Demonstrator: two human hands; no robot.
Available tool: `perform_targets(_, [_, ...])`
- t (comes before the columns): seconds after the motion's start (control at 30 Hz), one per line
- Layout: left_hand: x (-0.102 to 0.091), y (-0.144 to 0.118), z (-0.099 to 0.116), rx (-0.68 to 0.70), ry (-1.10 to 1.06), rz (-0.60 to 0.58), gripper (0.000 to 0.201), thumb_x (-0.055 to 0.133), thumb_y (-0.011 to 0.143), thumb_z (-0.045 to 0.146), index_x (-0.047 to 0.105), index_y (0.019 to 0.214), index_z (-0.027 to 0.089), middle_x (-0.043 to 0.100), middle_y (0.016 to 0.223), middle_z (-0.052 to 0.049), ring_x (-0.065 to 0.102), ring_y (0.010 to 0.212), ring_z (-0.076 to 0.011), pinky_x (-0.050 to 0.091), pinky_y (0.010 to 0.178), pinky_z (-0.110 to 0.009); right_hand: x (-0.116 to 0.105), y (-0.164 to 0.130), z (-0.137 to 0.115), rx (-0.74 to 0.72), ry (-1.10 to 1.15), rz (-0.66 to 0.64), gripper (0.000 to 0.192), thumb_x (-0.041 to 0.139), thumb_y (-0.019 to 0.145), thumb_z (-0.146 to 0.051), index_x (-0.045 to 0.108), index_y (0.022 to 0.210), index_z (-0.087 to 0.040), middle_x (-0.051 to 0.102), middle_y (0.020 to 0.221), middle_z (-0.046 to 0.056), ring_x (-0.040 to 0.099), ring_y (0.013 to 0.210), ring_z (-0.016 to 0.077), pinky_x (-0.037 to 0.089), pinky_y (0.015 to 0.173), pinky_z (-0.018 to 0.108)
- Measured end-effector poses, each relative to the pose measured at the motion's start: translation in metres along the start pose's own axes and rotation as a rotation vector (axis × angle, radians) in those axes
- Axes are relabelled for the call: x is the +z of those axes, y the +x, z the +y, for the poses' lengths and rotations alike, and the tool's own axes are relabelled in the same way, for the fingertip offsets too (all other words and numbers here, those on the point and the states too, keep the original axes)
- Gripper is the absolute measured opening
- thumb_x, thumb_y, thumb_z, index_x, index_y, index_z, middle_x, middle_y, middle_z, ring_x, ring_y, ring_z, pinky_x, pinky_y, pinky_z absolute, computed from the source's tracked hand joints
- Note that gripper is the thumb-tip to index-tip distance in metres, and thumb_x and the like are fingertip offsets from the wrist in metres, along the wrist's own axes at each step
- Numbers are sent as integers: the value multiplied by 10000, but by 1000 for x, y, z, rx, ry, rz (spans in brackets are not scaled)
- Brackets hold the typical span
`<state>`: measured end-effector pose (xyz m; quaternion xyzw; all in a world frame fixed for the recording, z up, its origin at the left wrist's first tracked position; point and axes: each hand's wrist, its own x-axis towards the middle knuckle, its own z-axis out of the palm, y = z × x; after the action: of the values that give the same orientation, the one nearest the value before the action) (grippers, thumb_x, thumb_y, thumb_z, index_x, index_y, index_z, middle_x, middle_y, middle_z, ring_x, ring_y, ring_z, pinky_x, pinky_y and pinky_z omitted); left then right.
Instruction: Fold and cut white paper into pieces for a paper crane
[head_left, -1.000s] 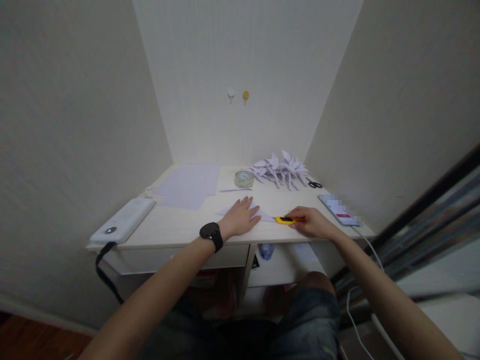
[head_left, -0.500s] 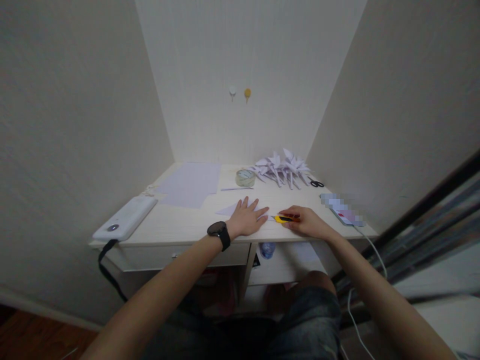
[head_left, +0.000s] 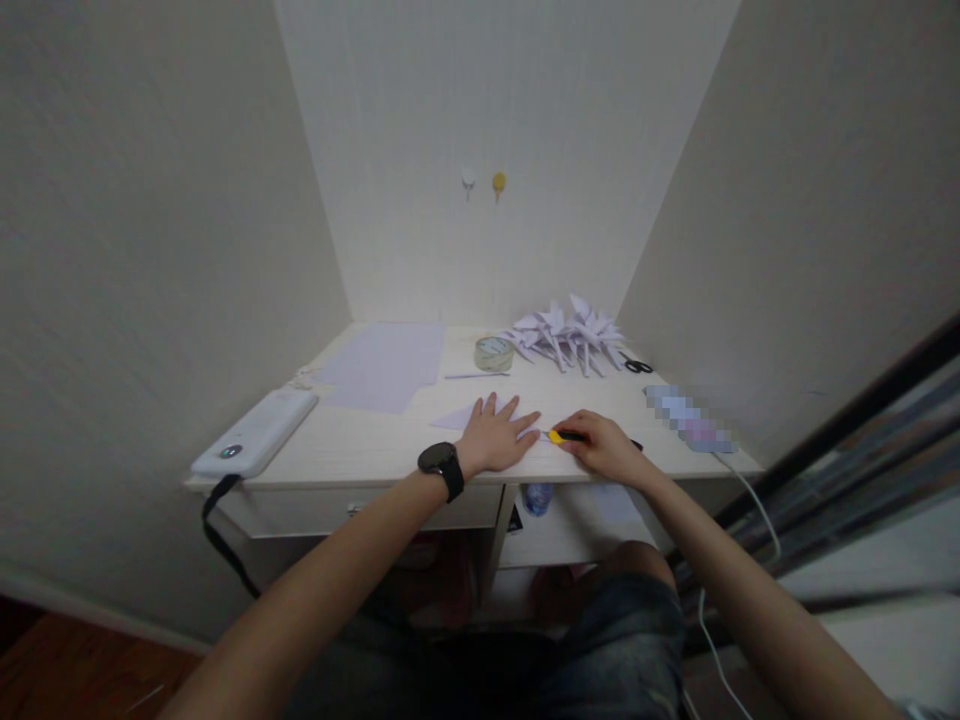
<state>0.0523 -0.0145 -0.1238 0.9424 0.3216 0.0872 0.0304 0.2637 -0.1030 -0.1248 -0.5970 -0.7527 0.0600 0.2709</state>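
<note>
— What can't you make out?
— The phone [head_left: 690, 418] screen is blurred out; the right hand [head_left: 606, 448] hides most of the knife [head_left: 564, 436]
— And the paper [head_left: 459, 417]?
— Its near part lies under the left hand [head_left: 495, 440]

The room is dim. Soft light falls on the far wall. The edges bend outward. Near arms look blurry.
</note>
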Motion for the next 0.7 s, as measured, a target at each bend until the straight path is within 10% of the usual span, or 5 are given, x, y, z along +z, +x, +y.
perform_targets(0.7, [2, -2, 3, -29, -9, 12, 608, 230, 943, 642, 361, 1483, 396, 287, 1591, -25, 177, 1440, -457, 134, 1114, -659, 1, -1, -9, 35, -1, 42, 212, 641, 801, -274, 742, 975, -207, 700, 938, 78, 631, 862, 217, 472, 791, 317])
